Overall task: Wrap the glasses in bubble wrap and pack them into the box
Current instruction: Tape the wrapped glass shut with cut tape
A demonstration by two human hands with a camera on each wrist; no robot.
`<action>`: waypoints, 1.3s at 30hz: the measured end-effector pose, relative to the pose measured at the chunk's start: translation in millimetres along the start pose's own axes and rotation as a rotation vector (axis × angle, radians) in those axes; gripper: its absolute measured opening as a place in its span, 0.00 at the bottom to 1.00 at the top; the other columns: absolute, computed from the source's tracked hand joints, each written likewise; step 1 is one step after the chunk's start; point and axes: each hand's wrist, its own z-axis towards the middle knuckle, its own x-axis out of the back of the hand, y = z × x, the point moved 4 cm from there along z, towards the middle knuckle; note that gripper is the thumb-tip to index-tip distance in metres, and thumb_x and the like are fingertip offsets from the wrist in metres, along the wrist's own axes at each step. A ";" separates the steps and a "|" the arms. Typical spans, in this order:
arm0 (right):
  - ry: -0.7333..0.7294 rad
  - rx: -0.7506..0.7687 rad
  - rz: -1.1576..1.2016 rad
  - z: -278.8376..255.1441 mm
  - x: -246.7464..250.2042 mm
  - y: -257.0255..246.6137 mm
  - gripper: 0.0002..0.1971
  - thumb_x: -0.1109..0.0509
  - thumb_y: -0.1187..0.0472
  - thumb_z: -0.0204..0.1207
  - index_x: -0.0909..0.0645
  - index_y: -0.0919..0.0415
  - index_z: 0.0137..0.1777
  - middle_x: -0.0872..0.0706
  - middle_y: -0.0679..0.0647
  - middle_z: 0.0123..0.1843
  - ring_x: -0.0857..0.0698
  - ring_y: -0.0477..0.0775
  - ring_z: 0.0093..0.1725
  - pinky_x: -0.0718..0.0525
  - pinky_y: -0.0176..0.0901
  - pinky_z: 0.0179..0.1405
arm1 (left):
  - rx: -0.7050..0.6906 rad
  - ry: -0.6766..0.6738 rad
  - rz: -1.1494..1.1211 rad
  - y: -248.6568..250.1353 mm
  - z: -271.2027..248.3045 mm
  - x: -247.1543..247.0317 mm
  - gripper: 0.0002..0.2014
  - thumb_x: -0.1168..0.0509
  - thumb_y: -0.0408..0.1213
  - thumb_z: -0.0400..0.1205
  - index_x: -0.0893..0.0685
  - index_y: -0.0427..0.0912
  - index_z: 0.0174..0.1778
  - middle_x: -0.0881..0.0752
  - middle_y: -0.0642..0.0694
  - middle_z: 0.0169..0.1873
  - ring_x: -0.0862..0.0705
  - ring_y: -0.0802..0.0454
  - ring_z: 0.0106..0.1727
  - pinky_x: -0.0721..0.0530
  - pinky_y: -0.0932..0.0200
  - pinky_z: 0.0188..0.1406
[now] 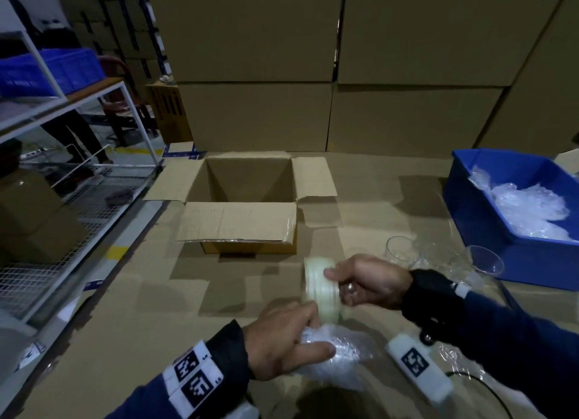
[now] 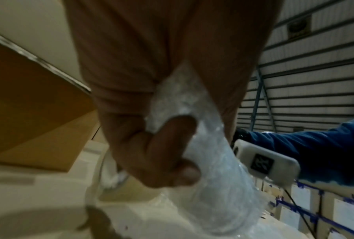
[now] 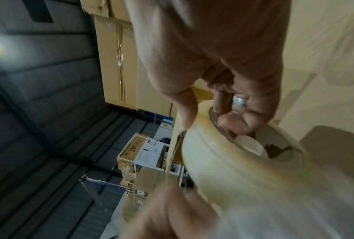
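My left hand (image 1: 291, 340) grips a bundle of bubble wrap (image 1: 338, 353) near the front of the cardboard-covered table; in the left wrist view the fingers (image 2: 172, 145) curl round the wrap (image 2: 213, 161). What is inside the bundle is hidden. My right hand (image 1: 366, 280) holds a roll of clear tape (image 1: 322, 288) just above the bundle, thumb on its outer face, fingers (image 3: 233, 119) hooked through the tape roll's (image 3: 223, 161) core. The open cardboard box (image 1: 247, 199) stands behind, empty as far as I see. Bare clear glasses (image 1: 404, 251) stand to the right.
A blue bin (image 1: 488, 211) with loose bubble wrap (image 1: 529, 208) sits at the right, another glass (image 1: 487, 260) in front of it. Stacked cartons (image 1: 313, 58) wall off the back. A wire shelf rack (image 1: 62, 199) runs along the left.
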 end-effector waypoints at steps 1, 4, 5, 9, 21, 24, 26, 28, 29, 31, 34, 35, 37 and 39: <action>0.010 0.008 0.055 -3.3 3.4 -9.7 0.12 0.33 0.65 0.81 0.21 0.63 0.35 0.26 0.50 0.23 0.30 0.44 0.20 0.29 0.33 0.22 | 0.032 -0.019 -0.003 -4.5 -0.9 -5.1 0.23 0.40 0.64 0.77 0.28 0.46 0.51 0.22 0.46 0.50 0.24 0.48 0.51 0.25 0.51 0.51; 0.038 0.054 0.096 -16.4 11.9 -33.3 0.09 0.34 0.65 0.81 0.19 0.64 0.39 0.23 0.51 0.27 0.31 0.44 0.25 0.28 0.32 0.24 | 0.181 -0.037 -0.077 -18.6 2.8 -10.3 0.21 0.39 0.64 0.80 0.34 0.50 0.51 0.27 0.53 0.46 0.27 0.57 0.43 0.27 0.55 0.41; 0.043 0.072 0.068 -20.0 11.2 -38.4 0.08 0.34 0.65 0.81 0.19 0.64 0.41 0.22 0.51 0.29 0.30 0.44 0.26 0.27 0.32 0.24 | 0.206 -0.033 -0.084 -19.9 5.9 -9.6 0.22 0.39 0.63 0.81 0.35 0.50 0.53 0.27 0.54 0.46 0.27 0.59 0.42 0.28 0.58 0.39; 0.030 0.174 0.113 -35.6 2.4 -56.7 0.09 0.35 0.64 0.80 0.17 0.64 0.40 0.23 0.53 0.32 0.29 0.44 0.26 0.32 0.34 0.27 | 0.208 -0.103 -0.161 -16.0 19.5 -15.1 0.30 0.39 0.60 0.83 0.40 0.43 0.70 0.23 0.48 0.57 0.20 0.58 0.47 0.18 0.60 0.42; -0.027 0.361 -0.007 -98.5 -4.7 -53.9 0.18 0.29 0.56 0.78 0.17 0.74 0.55 0.13 0.57 0.37 0.16 0.50 0.35 0.15 0.42 0.36 | 0.263 0.025 -0.426 -46.3 28.5 1.7 0.19 0.43 0.53 0.87 0.39 0.44 0.64 0.26 0.54 0.39 0.26 0.64 0.35 0.27 0.69 0.30; 0.005 0.395 -0.083 -107.7 -5.7 -43.0 0.23 0.30 0.53 0.73 0.19 0.73 0.58 0.19 0.59 0.40 0.23 0.55 0.37 0.25 0.41 0.33 | 0.243 0.059 -0.561 -44.7 28.8 1.9 0.18 0.43 0.50 0.88 0.38 0.42 0.64 0.24 0.52 0.44 0.24 0.62 0.40 0.23 0.70 0.32; 0.041 0.421 -0.092 -111.8 -5.0 -32.6 0.21 0.32 0.53 0.73 0.20 0.71 0.56 0.21 0.58 0.39 0.26 0.53 0.35 0.28 0.38 0.30 | 0.219 0.131 -0.635 -41.1 29.5 6.5 0.17 0.42 0.47 0.88 0.35 0.39 0.63 0.24 0.50 0.45 0.24 0.61 0.40 0.23 0.71 0.32; 0.079 0.457 -0.088 -116.0 -7.4 -22.5 0.19 0.31 0.50 0.73 0.17 0.66 0.54 0.21 0.57 0.38 0.29 0.52 0.35 0.29 0.38 0.30 | 0.238 0.232 -0.715 -39.4 31.5 8.0 0.12 0.43 0.44 0.89 0.33 0.39 0.58 0.24 0.48 0.41 0.24 0.60 0.36 0.23 0.71 0.29; 0.099 0.473 -0.087 -117.5 -8.7 -17.1 0.20 0.29 0.48 0.71 0.16 0.64 0.53 0.22 0.56 0.38 0.29 0.52 0.35 0.29 0.37 0.30 | 0.270 0.275 -0.780 -38.2 32.1 6.6 0.09 0.43 0.42 0.89 0.33 0.40 0.55 0.25 0.47 0.39 0.25 0.58 0.34 0.23 0.69 0.28; 0.135 0.487 -0.081 -118.5 -11.2 -7.5 0.23 0.28 0.44 0.66 0.16 0.63 0.52 0.22 0.57 0.37 0.29 0.53 0.36 0.29 0.36 0.29 | 0.317 0.323 -0.904 -34.1 34.4 1.4 0.07 0.45 0.40 0.90 0.32 0.41 0.50 0.26 0.45 0.37 0.26 0.57 0.32 0.21 0.62 0.30; 0.166 0.475 -0.077 -120.7 -17.4 3.2 0.23 0.28 0.41 0.63 0.14 0.58 0.50 0.20 0.55 0.36 0.26 0.50 0.34 0.27 0.36 0.28 | 0.354 0.369 -0.962 -30.0 38.7 -8.5 0.08 0.46 0.42 0.90 0.32 0.41 0.51 0.26 0.45 0.36 0.27 0.55 0.33 0.19 0.53 0.38; 0.177 0.473 -0.089 -122.0 -18.9 6.3 0.23 0.28 0.40 0.62 0.13 0.56 0.51 0.19 0.54 0.36 0.24 0.47 0.33 0.26 0.35 0.28 | 0.366 0.382 -0.977 -29.4 40.0 -9.3 0.08 0.46 0.42 0.90 0.32 0.41 0.51 0.26 0.45 0.37 0.27 0.55 0.34 0.19 0.54 0.37; 0.156 0.467 -0.118 -122.8 -22.0 13.0 0.22 0.26 0.45 0.65 0.15 0.60 0.54 0.15 0.54 0.38 0.20 0.44 0.33 0.24 0.31 0.30 | 0.372 0.384 -1.050 -28.3 42.6 -8.5 0.08 0.47 0.42 0.90 0.32 0.41 0.51 0.26 0.43 0.41 0.27 0.54 0.36 0.19 0.58 0.33; 0.108 0.449 -0.137 -123.2 -26.3 18.6 0.20 0.24 0.52 0.66 0.16 0.65 0.54 0.14 0.57 0.38 0.17 0.44 0.36 0.22 0.30 0.32 | 0.377 0.368 -1.102 -24.7 43.3 -5.1 0.08 0.47 0.42 0.90 0.32 0.41 0.54 0.26 0.41 0.44 0.26 0.52 0.37 0.20 0.64 0.27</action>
